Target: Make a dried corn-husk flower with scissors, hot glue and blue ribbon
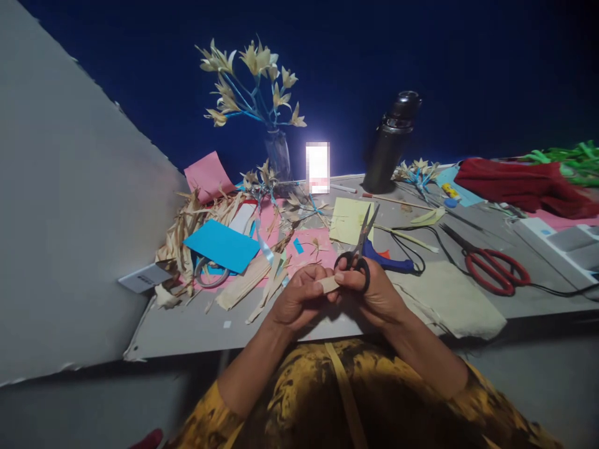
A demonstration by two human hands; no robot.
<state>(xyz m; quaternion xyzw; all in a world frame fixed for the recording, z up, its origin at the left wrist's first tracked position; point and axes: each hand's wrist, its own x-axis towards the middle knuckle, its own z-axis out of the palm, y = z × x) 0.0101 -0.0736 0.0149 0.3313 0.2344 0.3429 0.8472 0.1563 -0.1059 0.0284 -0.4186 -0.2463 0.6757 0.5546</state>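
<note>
Both of my hands meet over the table's front edge. In my left hand (pixel 302 296) a small pale strip of corn husk (pixel 329 285) is pinched between thumb and fingers. My right hand (pixel 374 296) is closed around the black-handled scissors (pixel 360 249), whose blades point up and away, slightly parted. Its fingertips also touch the right end of the strip. Just beyond lie a pink paper sheet (pixel 311 240), a yellow sticky note (pixel 349 219) and a blue glue gun (pixel 386 259). Longer dry husk pieces (pixel 246 284) rest to the left.
A vase (pixel 278 156) of husk flowers (pixel 255 62) and a dark thermos (pixel 393 143) stand at the back. Red-handled scissors (pixel 498 271) and a folded cream cloth (pixel 453 302) lie right, below a dark red cloth (pixel 519 184). Blue paper (pixel 222 245) covers husks at left, beside a wall.
</note>
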